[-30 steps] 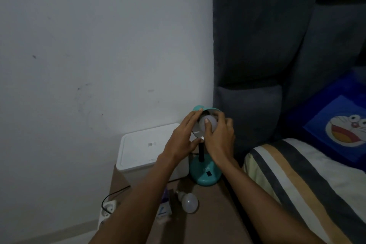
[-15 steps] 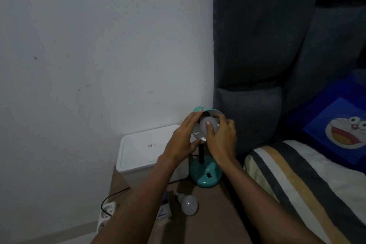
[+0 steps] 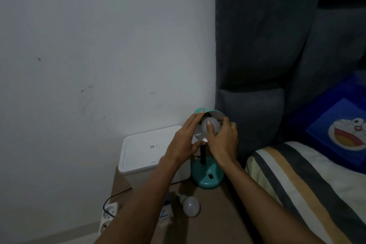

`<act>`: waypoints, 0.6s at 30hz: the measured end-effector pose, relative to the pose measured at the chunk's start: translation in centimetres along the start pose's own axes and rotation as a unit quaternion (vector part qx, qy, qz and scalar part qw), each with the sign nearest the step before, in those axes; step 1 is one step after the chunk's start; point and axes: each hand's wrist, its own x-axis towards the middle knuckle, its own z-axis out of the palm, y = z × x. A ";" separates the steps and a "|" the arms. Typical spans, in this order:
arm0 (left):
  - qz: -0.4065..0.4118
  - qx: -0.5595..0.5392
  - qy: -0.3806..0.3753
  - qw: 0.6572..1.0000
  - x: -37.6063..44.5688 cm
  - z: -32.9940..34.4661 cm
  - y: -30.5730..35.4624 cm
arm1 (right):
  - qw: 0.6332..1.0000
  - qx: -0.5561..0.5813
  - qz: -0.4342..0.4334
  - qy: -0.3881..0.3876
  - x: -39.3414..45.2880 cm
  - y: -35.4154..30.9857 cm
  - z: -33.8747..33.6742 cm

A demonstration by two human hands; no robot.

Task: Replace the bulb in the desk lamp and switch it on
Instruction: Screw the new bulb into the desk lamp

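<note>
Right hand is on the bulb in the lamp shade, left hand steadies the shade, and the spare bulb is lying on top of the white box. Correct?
Not quite. The spare bulb lies on the brown tabletop in front of the white box, as the head view shows. The rest stands: right hand on the bulb, left hand on the shade.

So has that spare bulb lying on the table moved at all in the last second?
No. The spare bulb lies at the same spot in front of the teal lamp base, beside the small box.
</note>
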 end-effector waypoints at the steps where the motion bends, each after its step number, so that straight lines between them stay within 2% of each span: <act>1: 0.001 -0.001 0.000 1.000 0.0 0.0 0.0 | 1.000 0.006 -0.007 0.004 0.0 0.0 0.1; 6: 0.002 -0.007 0.003 1.000 0.0 0.0 -0.1 | 0.999 0.013 -0.010 -0.028 0.0 0.3 0.0; 11: 0.000 0.001 0.005 1.000 -0.1 -0.1 -0.1 | 0.999 0.030 0.035 -0.015 0.3 0.3 -0.3; 18: 0.001 -0.006 0.001 1.000 0.1 -0.1 0.1 | 0.999 0.028 -0.020 -0.015 -0.1 0.2 -0.1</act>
